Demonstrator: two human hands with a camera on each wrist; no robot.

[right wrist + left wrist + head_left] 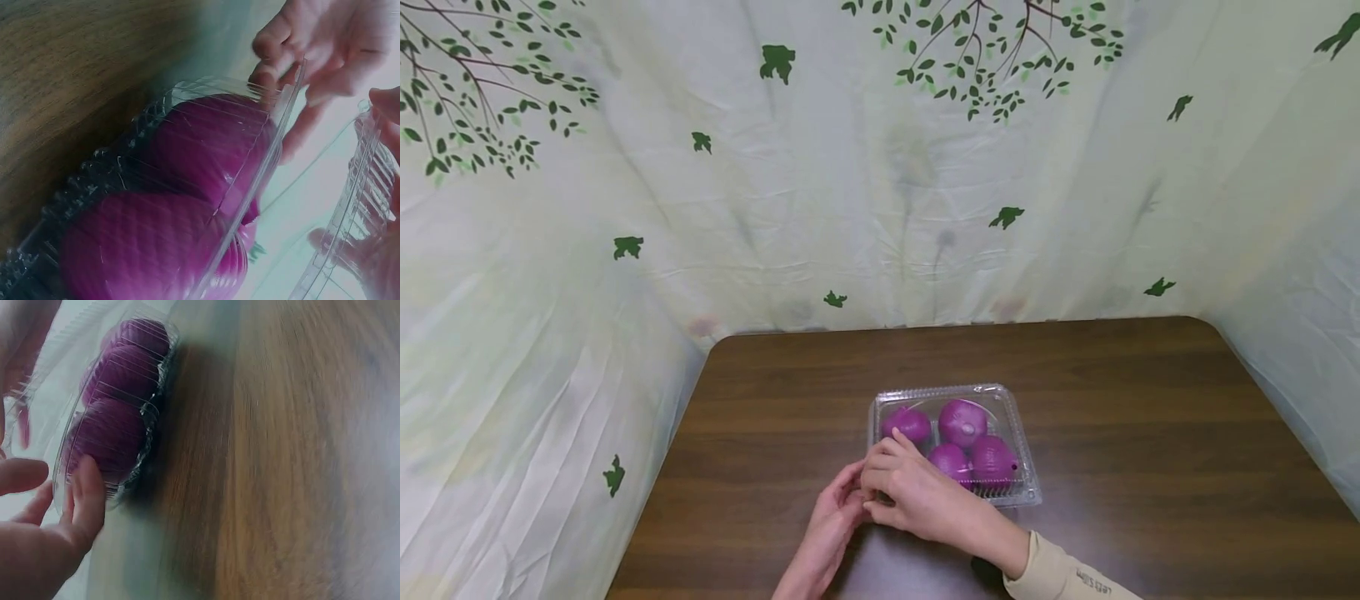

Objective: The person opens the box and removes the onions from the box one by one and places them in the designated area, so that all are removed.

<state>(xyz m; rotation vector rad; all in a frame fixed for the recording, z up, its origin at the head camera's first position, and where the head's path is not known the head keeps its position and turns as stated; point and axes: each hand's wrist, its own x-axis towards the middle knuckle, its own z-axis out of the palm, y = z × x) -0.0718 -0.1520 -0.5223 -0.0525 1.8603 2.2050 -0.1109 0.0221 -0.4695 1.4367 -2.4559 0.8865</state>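
Observation:
A clear plastic clamshell box point(1028, 492) holding several purple onions point(962, 422) rests near the middle of the table. At its near left corner, my left hand point(833, 517) has its fingers point(87, 494) on the outside of the base and its thumb by the rim. My right hand point(925, 500) reaches across the front of the box beside the left one. Between its fingers and thumb it holds the lid's edge point(350, 212), which stands apart from the base rim point(275, 144) in the right wrist view. From the head, the hands hide that corner.
The box stands on a dark brown wooden table point(775, 408) with rounded far corners. Pale curtains point(850, 208) printed with leaves and branches surround it at the back and sides. A small dark object point(988, 571) shows partly beneath the right forearm.

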